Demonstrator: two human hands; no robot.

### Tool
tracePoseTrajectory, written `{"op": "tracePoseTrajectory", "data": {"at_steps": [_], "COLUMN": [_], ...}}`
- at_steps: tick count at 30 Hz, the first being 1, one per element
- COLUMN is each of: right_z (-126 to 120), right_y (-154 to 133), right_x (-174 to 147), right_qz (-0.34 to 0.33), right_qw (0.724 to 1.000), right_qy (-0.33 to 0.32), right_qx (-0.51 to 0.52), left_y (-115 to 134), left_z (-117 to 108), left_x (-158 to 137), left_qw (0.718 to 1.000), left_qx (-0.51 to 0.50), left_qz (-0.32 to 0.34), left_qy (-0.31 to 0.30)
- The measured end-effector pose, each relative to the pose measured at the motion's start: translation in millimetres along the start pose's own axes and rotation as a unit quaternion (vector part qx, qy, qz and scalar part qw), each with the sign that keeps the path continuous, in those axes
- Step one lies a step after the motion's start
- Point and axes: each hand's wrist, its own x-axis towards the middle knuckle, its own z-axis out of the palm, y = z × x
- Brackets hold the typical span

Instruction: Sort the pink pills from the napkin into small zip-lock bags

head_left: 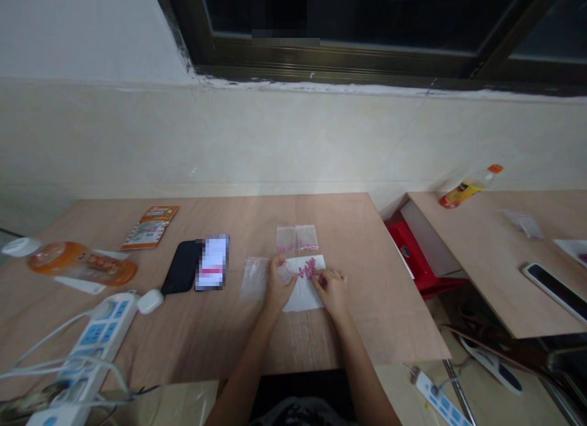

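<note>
Small pink beads (308,268) lie clustered on a sheet of white paper (303,296) in front of me. My left hand (277,284) is at the paper's left edge, its thumb and fingers closed on what looks like a small clear plastic bag (288,271). At the right side of the beads, my right hand (332,289) has its fingertips pinched together; anything between them is too small to tell. Two clear zip bags (306,237) with some pink beads inside lie just beyond the paper. More clear bags (254,278) rest left of my left hand.
Left on the table are a lit phone (211,262), a dark phone (182,267), a white charger case (150,301), an orange drink bottle (82,263), a snack packet (150,227) and a power strip (94,346) with cables. A second table (481,255) stands to the right.
</note>
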Motion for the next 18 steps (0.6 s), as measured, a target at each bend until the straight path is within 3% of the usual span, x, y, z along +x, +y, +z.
{"op": "tracePoseTrajectory", "data": {"at_steps": [18], "right_z": [6.3], "right_y": [-0.1], "right_x": [-4.2], "right_qz": [-0.01], "right_qw": [1.0], "right_qy": [0.001], "right_qx": [0.0], "left_y": [0.6], "left_z": [-1.3], "left_x": [1.5], "left_qw": [0.999], "left_qx": [-0.024], "left_qz": [-0.015], "left_qy": [-0.019]}}
